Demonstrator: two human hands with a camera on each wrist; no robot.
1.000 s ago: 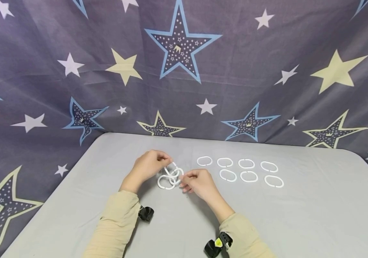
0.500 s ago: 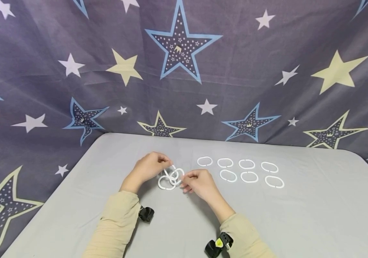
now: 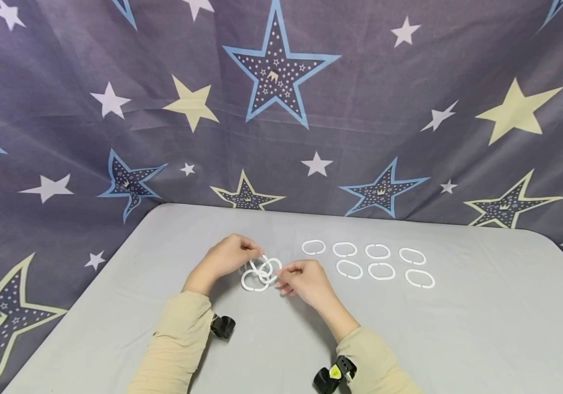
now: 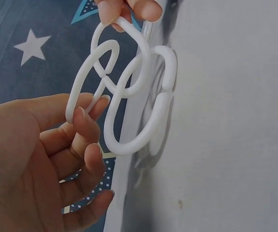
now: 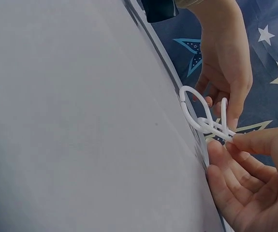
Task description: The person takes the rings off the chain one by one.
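Three white oval plastic rings, each with a small split, are linked together between the hands. My left hand (image 3: 227, 256) pinches one ring (image 4: 76, 89) between thumb and fingertips, its other fingers loosely bent. From the right, my right hand (image 3: 307, 280) pinches a second ring (image 4: 146, 53), also seen in the right wrist view, where the right-hand fingers (image 5: 245, 179) lie close to it. The third ring (image 4: 109, 123) is held by neither hand and dangles from the linked rings, its split facing outward. Fingertips partly cover the two pinched rings.
To the right of the hands, several separate white rings (image 3: 380, 277) lie flat in two rows on the grey-covered table (image 3: 483, 317). A dark star-patterned cloth (image 3: 360, 109) hangs behind the table. A black wrist camera (image 3: 223, 326) sits at the left cuff.
My left hand has lowered slightly, and its ring has moved down a little closer to the other linked rings. The right hand has barely moved. The loose rings stay in place.
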